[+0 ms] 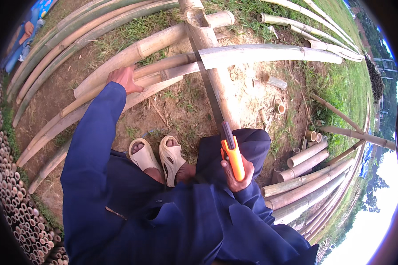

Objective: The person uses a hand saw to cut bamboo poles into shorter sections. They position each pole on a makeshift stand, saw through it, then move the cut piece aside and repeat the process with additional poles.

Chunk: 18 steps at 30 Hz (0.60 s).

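My right hand [239, 174] is closed round the orange handle [235, 161] of a hand saw. Its long dark blade [211, 90] points away from me and lies across a bamboo pole [269, 54], next to an upright-looking thick bamboo post [223, 90]. To the left of the blade, my left hand [124, 79] presses down on the bamboo, its fingers bent over the pole and partly hidden. Another thick bamboo pole [159, 39] runs just beyond that hand. Whether the blade has cut into the bamboo cannot be made out.
Long bamboo poles [97, 37] lie at the far left, with more [305, 31] at the far right. Cut lengths [305, 159] are stacked on the right. Many bamboo ends [17, 194] form a pile at left. Short offcuts [276, 81] lie on the soil. Another person's hand [28, 28] shows far left.
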{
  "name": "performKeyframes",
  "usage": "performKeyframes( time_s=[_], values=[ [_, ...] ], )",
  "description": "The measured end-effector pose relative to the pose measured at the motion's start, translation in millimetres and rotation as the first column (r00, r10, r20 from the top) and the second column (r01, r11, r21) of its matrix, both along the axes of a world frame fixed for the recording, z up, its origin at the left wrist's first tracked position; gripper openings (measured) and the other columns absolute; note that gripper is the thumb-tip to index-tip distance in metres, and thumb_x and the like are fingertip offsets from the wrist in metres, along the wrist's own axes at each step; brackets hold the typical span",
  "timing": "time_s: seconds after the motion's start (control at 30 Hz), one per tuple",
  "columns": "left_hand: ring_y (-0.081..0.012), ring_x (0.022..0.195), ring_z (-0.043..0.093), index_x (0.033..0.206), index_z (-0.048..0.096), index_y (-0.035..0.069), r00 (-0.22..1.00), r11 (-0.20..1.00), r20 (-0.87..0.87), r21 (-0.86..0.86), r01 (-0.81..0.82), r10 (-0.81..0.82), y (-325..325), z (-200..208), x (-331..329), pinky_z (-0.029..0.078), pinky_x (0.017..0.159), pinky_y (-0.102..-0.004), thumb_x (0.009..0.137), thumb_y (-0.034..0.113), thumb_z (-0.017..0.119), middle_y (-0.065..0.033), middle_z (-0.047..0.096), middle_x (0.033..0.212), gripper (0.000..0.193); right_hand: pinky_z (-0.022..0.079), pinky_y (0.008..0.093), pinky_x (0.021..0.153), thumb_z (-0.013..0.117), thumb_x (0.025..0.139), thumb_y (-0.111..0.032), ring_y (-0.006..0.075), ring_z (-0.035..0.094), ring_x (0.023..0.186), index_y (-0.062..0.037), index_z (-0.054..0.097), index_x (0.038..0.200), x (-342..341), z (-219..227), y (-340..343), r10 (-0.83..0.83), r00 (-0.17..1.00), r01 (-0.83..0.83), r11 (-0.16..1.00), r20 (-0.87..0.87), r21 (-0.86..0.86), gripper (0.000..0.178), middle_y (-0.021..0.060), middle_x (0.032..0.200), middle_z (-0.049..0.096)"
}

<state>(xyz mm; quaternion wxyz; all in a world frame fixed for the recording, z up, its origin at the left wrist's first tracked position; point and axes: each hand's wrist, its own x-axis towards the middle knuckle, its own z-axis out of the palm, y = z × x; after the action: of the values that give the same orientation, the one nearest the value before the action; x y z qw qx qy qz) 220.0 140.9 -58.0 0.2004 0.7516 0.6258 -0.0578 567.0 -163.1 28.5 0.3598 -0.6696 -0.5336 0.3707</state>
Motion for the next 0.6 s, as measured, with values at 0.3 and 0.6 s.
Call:
performKeyframes(
  time_s=[0.3, 0.6],
  values=[
    [-0.038, 0.109, 0.071, 0.136, 0.065, 0.009, 1.0, 1.0, -0.012, -0.024, 0.006, -0.007, 5, 2, 4, 0.054, 0.099, -0.0481, 0.058, 0.047, 0.09, -0.0209, 0.075, 0.114, 0.09, 0.051, 0.0324, 0.067, 0.075, 0.095, -0.015, 0.0147, 0.06, 0.07, 0.0024, 0.068, 0.107, -16, -31, 125, 0.038, 0.997, -0.032, 0.996, -0.066, 0.087, 0.022, 0.0097, 0.078, 0.067],
    [-0.0379, 0.108, 0.071, 0.136, 0.065, 0.009, 0.999, 1.0, -0.041, -0.021, -0.007, 0.006, -2, -4, 8, 0.054, 0.098, -0.0479, 0.058, 0.042, 0.09, -0.0211, 0.075, 0.114, 0.089, 0.054, 0.0306, 0.071, 0.076, 0.093, -0.012, 0.0143, 0.065, 0.072, 0.001, 0.068, 0.123, 14, -19, 32, 0.039, 0.998, -0.041, 0.999, -0.053, -0.028, 0.034, 0.0092, 0.082, 0.071]
  ],
)
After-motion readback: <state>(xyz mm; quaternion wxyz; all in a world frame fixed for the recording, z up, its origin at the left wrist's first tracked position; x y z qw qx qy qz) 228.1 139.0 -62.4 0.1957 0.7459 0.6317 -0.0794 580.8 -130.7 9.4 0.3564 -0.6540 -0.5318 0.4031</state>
